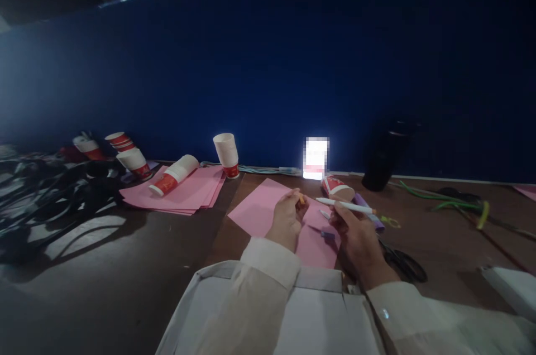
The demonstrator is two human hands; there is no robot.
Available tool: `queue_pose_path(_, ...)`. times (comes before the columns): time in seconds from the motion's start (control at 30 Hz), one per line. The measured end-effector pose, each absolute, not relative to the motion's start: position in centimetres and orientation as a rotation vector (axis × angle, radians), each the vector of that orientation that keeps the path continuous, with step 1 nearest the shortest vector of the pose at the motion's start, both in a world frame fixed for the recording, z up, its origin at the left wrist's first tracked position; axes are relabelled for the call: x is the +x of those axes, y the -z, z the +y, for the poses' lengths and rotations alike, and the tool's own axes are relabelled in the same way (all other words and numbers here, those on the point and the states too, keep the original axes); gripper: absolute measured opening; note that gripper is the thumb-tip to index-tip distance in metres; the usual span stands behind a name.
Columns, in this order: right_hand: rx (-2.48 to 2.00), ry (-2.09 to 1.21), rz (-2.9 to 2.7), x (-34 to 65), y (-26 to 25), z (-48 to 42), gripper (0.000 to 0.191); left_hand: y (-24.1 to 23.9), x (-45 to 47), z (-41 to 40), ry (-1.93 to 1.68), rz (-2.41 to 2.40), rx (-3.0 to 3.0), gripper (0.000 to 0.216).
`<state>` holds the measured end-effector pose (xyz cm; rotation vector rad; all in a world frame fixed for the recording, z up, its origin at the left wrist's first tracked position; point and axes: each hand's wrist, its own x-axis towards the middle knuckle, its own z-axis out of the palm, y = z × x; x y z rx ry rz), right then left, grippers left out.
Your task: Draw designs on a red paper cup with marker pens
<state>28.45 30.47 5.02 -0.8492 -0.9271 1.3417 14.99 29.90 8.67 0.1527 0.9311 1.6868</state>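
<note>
My left hand (288,216) is closed around a small orange pen cap (301,198), mostly hidden by the fingers. In my right hand (355,235) is a slim white marker (354,206), tip pointing left toward the cap but apart from it. Both hands are above a sheet of pink paper (257,207) on the brown table. Beneath them on the sheet lies a small bluish-grey item (328,235), its kind unclear. Black-handled scissors (408,267) rest beside my right wrist. A red-and-white paper cup (341,190) lies on its side just behind the marker.
Stacked paper cups (226,154) stand at the back; more cups (178,173) lie on a pink paper stack (201,193). Black cables (54,198) crowd the left. A lit screen (316,157) and dark bottle (383,157) stand behind. A white box (322,321) is nearest me.
</note>
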Motion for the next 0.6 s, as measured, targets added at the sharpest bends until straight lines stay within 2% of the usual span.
queue_pose_path(0.27,-0.978,-1.254,-1.142,28.0,-4.8,30.0,0.042,-6.6,14.6,31.4,-1.738,0.820,-0.094,0.012)
queue_pose_path(0.6,-1.120,-1.114,-1.287,27.9,-5.3,29.8,0.045,-6.0,15.0,31.6,-1.751,0.799,-0.005,0.014)
